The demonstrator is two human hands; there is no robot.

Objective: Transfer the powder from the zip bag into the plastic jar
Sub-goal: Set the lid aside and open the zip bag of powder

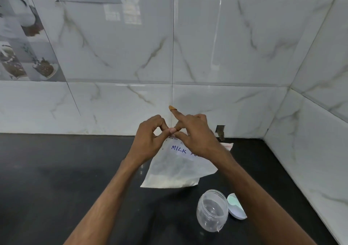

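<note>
Zip bag (175, 169) of white powder stands on the far counter (56, 179), top pinched by both my left hand (148, 141) and right hand (195, 135); I judge it's being unsealed. Nothing poured: the jar (211, 210), near right, is open and empty, its lid (236, 206) beside.

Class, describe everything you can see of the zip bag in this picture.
The zip bag is clear, soft plastic with a white label handwritten "MILK" in blue. Pale powder sits along its bottom edge. It is held tilted above the black counter; the left hand and right hand pinch its top strip.
</note>
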